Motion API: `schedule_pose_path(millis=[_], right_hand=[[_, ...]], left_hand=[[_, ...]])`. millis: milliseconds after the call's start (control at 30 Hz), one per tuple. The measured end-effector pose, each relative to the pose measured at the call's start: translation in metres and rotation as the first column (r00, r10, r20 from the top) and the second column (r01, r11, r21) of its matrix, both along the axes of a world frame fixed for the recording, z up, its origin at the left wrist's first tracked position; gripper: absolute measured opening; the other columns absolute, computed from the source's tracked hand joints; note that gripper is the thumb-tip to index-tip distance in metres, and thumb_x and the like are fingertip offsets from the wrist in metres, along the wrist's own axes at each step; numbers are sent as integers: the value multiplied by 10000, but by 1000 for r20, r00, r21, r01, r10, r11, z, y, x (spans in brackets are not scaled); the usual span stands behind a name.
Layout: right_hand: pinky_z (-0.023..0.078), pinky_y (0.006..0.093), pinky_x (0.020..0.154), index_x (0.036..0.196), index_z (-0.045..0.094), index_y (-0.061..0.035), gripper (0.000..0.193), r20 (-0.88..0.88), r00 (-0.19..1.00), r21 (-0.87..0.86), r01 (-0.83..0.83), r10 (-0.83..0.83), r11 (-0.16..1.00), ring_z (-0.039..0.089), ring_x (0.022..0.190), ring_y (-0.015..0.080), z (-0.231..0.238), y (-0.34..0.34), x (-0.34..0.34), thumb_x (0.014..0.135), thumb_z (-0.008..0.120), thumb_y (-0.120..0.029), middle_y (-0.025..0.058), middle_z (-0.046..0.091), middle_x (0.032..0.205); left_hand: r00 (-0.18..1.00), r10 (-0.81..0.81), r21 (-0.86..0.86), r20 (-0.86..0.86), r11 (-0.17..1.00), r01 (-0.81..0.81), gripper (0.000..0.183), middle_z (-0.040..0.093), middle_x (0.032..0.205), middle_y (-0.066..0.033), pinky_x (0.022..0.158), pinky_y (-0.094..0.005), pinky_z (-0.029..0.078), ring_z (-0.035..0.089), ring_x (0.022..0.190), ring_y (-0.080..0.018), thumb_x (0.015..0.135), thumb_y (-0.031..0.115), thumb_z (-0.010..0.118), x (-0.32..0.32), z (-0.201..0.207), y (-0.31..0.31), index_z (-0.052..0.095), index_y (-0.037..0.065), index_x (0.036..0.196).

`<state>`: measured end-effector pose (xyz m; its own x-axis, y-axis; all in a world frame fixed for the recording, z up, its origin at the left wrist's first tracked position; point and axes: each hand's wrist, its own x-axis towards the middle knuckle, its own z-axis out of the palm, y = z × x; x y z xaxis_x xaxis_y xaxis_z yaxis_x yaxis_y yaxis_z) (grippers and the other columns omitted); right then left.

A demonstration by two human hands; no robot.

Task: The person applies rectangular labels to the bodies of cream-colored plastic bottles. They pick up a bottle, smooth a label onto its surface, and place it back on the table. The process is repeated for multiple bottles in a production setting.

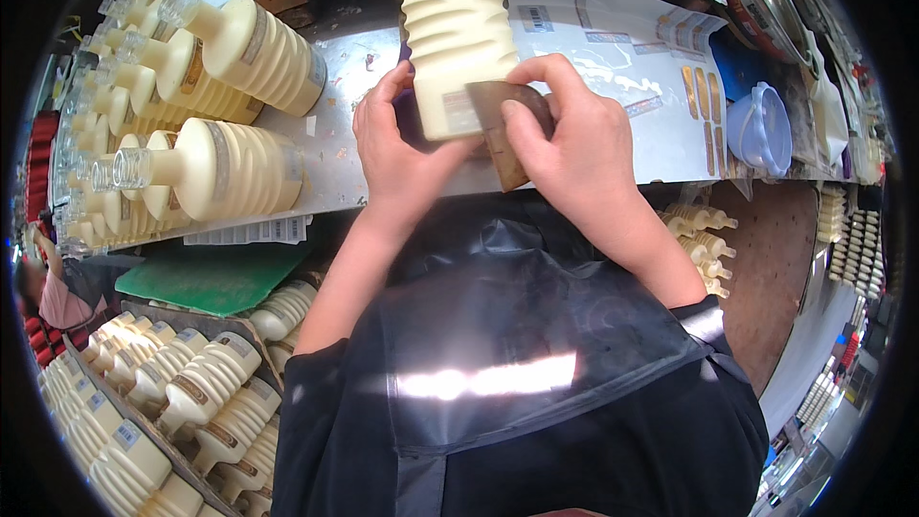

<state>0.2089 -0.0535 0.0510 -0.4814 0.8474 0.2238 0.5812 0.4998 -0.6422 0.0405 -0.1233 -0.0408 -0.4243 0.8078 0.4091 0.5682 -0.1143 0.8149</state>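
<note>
A cream bottle (459, 24) with wavy ridges and a gold label near its shoulder lies in front of me, its flat base toward me. My left hand (394, 148) curves round the lower left of this bottle, its thumb blurred across the base. A dark purple thing (409, 120) shows in part between that hand and the bottle. In my right hand (579, 129) is a flat brown scraper (504, 134), pinched between thumb and fingers. The scraper's edge rests against the lower right of the bottle, over its smooth band.
Several similar bottles (254, 170) lie stacked at the left of the metal table (335, 67). Label sheets (603, 38) and gold label strips (704, 96) lie at the right, beside a blue plastic cup (761, 129). Below left are a green board (215, 278) and crates of bottles (211, 378).
</note>
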Motion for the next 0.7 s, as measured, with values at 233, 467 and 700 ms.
schedule_pose_path(millis=[233,467,700], right_hand=[[396,305,507,1111,624,-64,209,-81,996,-65,35,-41,997,515,479,133,-28,0,16,932,685,-153,51,587,569],[481,379,546,1110,627,-89,227,-164,963,-242,171,-214,955,651,547,271,-53,12,31,912,674,-188,107,637,610],[501,407,560,1107,638,-104,221,-272,960,-127,33,-66,991,663,571,310,-29,-6,17,920,688,-211,133,662,665]], left_hand=[[986,-23,-97,165,995,39,698,565,1323,-215,1123,-459,343,505,1248,-355,982,420,594,-6,-13,9,451,-96,1430],[955,-76,57,286,996,62,537,579,1277,-191,1122,-426,339,505,1210,-322,1082,309,437,-7,-33,11,481,-92,1437],[945,-77,7,317,997,79,526,580,1189,-189,1078,-413,376,523,1141,-310,1086,314,439,-4,-21,12,501,-88,1420]])
